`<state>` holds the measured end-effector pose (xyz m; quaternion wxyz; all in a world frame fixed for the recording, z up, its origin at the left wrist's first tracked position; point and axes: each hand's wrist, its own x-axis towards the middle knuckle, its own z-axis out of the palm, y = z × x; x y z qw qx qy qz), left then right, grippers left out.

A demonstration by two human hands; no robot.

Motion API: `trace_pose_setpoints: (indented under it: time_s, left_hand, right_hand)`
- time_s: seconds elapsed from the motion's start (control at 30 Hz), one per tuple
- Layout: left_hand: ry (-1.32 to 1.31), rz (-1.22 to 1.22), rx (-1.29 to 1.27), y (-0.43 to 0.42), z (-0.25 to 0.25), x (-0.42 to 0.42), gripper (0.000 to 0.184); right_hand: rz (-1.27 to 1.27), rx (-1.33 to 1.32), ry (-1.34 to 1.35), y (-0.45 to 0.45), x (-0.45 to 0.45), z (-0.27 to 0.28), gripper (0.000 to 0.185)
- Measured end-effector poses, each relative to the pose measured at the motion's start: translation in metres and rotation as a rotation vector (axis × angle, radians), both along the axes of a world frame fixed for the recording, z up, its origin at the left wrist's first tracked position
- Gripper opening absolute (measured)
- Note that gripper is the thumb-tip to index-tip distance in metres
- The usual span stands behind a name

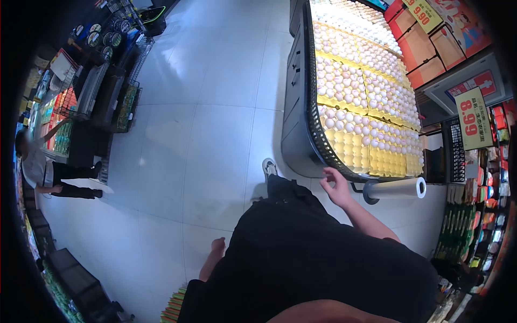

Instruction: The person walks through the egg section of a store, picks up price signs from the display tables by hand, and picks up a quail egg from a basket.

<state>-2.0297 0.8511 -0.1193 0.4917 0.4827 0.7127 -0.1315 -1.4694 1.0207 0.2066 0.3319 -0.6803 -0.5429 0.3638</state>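
Note:
My right hand (336, 187) is raised beside the front corner of the egg stand, its fingers loosely bent and apart, with nothing in them. Close to it, a roll of clear plastic bags (395, 188) is mounted at the end of the stand. Many eggs (344, 81) sit in yellow trays (344, 153) on the stand; the nearest trays have bare cups at the front. My left hand (217, 245) hangs low beside my dark clothing, over the floor. Its fingers are mostly turned out of sight, and no object shows in it.
A pale tiled floor (215, 97) runs ahead, left of the stand's black rim (315, 124). At far left a person (40, 167) reaches toward a display shelf. Price signs (474, 118) and packed shelves (484, 215) line the right. Dark crates (75, 274) stand lower left.

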Motion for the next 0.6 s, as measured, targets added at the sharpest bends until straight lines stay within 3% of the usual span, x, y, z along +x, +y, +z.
trace_pose_setpoints:
  time_s: [0.1, 0.17, 0.23, 0.33, 0.43, 0.5, 0.53, 0.57, 0.6]
  left_hand:
    - [-0.094, 0.379, 0.043, 0.088, 0.022, 0.031, 0.04]
    - [-0.124, 0.411, 0.202, 0.144, 0.032, 0.05, 0.044]
    - [-0.162, 0.396, 0.338, 0.192, 0.075, 0.073, 0.049]
    - [-0.204, 0.428, 0.241, 0.244, 0.067, 0.072, 0.052]
    - [-0.006, 0.317, 0.232, 0.277, 0.101, 0.076, 0.052]
    - [0.068, 0.077, 0.302, 0.262, 0.026, 0.025, 0.048]
    - [0.11, -0.088, 0.219, 0.255, 0.001, 0.006, 0.046]
    - [0.143, -0.257, 0.147, 0.256, -0.008, -0.004, 0.045]
    - [0.172, -0.259, 0.178, 0.264, 0.0, -0.004, 0.045]
  right_hand:
    - [0.109, 0.1, -0.175, 0.058, -0.005, 0.018, 0.047]
    - [0.036, 0.112, -0.133, 0.094, 0.002, 0.014, 0.047]
    - [-0.059, 0.216, -0.115, 0.132, 0.007, 0.012, 0.043]
    - [-0.124, 0.353, -0.198, 0.192, 0.019, 0.01, 0.039]
    - [-0.185, 0.395, -0.226, 0.256, 0.035, 0.005, 0.038]
    - [-0.254, 0.404, -0.201, 0.302, 0.046, -0.001, 0.039]
    - [-0.286, 0.429, -0.185, 0.326, 0.053, -0.009, 0.039]
    - [-0.317, 0.452, -0.171, 0.347, 0.061, -0.014, 0.038]
    - [-0.329, 0.431, -0.164, 0.368, 0.067, -0.012, 0.037]
